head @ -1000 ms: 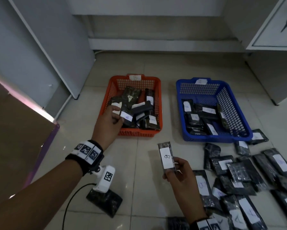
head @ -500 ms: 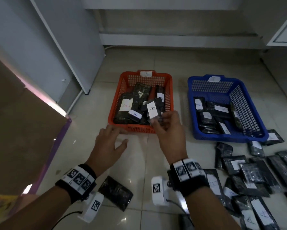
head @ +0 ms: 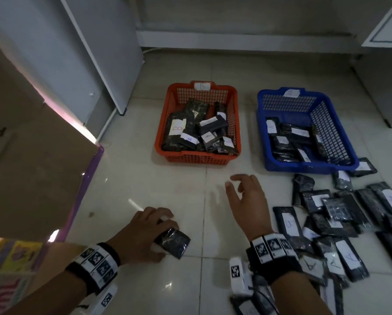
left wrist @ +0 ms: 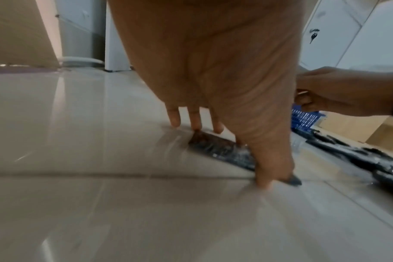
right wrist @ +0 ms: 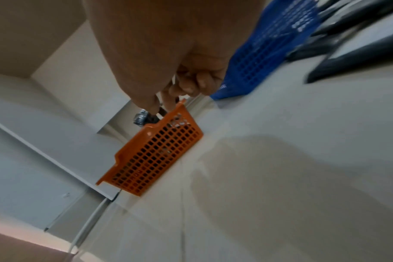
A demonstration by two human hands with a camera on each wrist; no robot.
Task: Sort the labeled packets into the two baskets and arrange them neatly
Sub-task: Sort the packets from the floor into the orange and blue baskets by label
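On the floor tiles at the lower left lies a dark packet (head: pixel 177 241) (left wrist: pixel 220 150), label side hidden. My left hand (head: pixel 162 233) (left wrist: pixel 227 154) grips it, fingers on its far edge and thumb on its near edge. My right hand (head: pixel 240 185) (right wrist: pixel 180 95) hovers empty over the floor in front of the baskets, fingers loosely curled. The orange basket (head: pixel 197 159) (right wrist: pixel 155 159) holds several packets labelled B. To its right, the blue basket (head: pixel 308 167) (right wrist: pixel 265 53) holds several labelled A.
A loose pile of labelled dark packets (head: pixel 340 212) covers the floor at the right, below the blue basket. A cardboard box (head: pixel 31 155) stands at the left, and white cabinets (head: pixel 88 53) line the back and right.
My right hand has let its B packet go into the orange basket and drawn back toward me, empty. My left hand has moved back and closed on the packet lying on the floor.
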